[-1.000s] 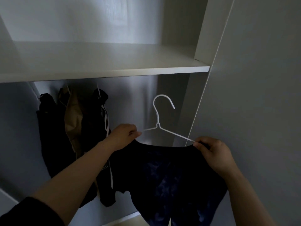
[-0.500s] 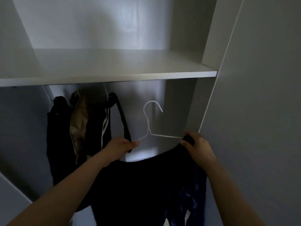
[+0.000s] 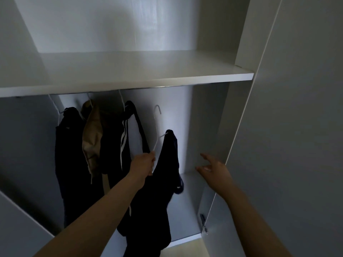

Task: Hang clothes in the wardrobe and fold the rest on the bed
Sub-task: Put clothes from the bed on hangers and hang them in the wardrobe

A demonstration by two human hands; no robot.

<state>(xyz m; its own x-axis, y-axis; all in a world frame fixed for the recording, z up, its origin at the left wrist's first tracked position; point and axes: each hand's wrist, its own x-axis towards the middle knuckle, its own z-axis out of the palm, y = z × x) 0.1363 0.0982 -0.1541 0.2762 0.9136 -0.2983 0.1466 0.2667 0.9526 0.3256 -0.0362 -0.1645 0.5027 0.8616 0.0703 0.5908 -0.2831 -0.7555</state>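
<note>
The left hand [image 3: 143, 164] grips the near, lower end of the white wire hanger [image 3: 163, 135], fingers curled round the wire. The right hand [image 3: 213, 167] is open, fingers spread, and holds nothing. It sits to the right of the load, apart from it.

Change: half a second ago both hands held the hanger by its two ends, broad side toward the camera. The right hand has since let go. The hanger has turned edge-on and its hook has risen and moved left, nearer the hung clothes [image 3: 104, 138]. Judgement: the one-handed hooking step is under way.

The dark garment [image 3: 167, 164] is draped over the hanger's far shoulder and hangs down past the left wrist toward the floor of the wardrobe [image 3: 207, 127]. The hook points up, just right of the striped item in the hung row. It stays below the rail [image 3: 157, 87] under the shelf [image 3: 130, 80] and is not yet on it.

Remaining for this item, by judgement: raise the hook over the rail in the free span on the right, then release. Risk: the garment rides on one shoulder only and may slide off if the hanger tilts further.
</note>
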